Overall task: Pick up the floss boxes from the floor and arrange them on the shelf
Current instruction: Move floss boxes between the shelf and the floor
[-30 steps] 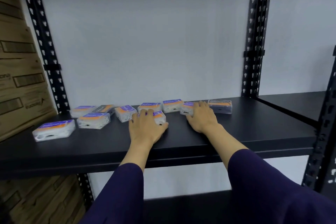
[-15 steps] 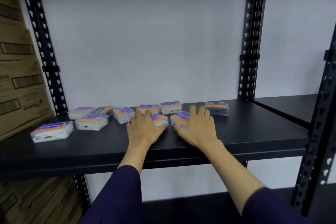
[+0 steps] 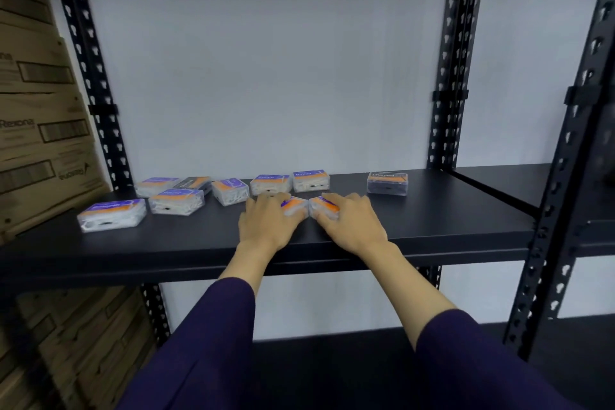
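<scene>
Head view, looking down at a dark matte metal shelf (image 3: 432, 223) with perforated black uprights. On it, several floss boxes: small flat rectangular cases of clear plastic with rounded corners, white picks visible inside, tops covered by purple and orange labels.

Left hand (image 3: 266, 226) laid over one floss box (image 3: 294, 206), fingers only slightly bent across its top, palm down on the shelf. Right hand (image 3: 352, 226) laid the same way over a second floss box (image 3: 324, 208), fingers spread along its top and its near side. Both boxes pressed rather than lifted, flat on the shelf, their inner corners touching between the hands. Hands close together, nearly side by side.

Beyond the left hand, two boxes marked "Round" (image 3: 269, 184) (image 3: 311, 180), side by side near the back. Farther to the left of that hand, a tilted box (image 3: 230, 191), then a darker one (image 3: 196, 183) and three more clear ones (image 3: 156, 186) (image 3: 176, 206) (image 3: 111, 215), the last nearest the front edge; its label too blurred to read. To the right beyond the right hand, well apart, a darker box reading "Charcoal" (image 3: 387, 182).

Far to the left of both hands, stacked brown cardboard cartons (image 3: 40, 110) with barcodes and the printed word "Rexona". Dark purple sleeves (image 3: 213, 343) on both forearms.
</scene>
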Action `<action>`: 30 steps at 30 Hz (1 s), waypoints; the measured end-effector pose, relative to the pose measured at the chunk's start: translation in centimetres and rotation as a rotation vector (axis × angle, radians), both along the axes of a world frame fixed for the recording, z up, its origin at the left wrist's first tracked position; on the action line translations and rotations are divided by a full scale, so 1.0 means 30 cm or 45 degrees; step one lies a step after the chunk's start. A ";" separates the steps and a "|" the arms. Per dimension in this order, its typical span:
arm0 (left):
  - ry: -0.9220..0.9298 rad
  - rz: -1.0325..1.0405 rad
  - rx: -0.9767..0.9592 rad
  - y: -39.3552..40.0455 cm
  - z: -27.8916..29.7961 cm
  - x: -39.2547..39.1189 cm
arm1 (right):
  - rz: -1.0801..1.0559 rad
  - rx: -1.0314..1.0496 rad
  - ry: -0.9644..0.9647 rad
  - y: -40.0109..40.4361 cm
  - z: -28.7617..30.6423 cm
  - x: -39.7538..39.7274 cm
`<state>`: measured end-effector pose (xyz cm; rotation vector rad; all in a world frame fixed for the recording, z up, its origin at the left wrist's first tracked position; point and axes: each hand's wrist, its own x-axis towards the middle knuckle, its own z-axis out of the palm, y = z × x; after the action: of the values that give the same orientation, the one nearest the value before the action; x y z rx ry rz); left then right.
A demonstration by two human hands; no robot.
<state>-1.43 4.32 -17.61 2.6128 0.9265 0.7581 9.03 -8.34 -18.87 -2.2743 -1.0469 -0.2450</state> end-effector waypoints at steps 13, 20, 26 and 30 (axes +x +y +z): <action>-0.230 0.035 -0.013 -0.334 -0.164 -0.326 | -0.046 0.092 -0.024 -0.339 -0.113 -0.298; 0.061 0.004 -0.234 -0.445 -0.598 -0.385 | -0.045 -0.145 0.206 -0.460 -0.519 -0.374; 0.342 0.082 -0.466 -0.465 -0.971 -0.375 | -0.084 -0.432 0.479 -0.498 -0.930 -0.367; 0.415 0.113 -0.578 -0.441 -1.183 -0.350 | -0.114 -0.522 0.615 -0.498 -1.165 -0.345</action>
<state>-11.94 -8.91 -53.09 2.3299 1.1509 0.1091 -1.31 -23.29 -53.83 -2.5540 -0.7888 0.5083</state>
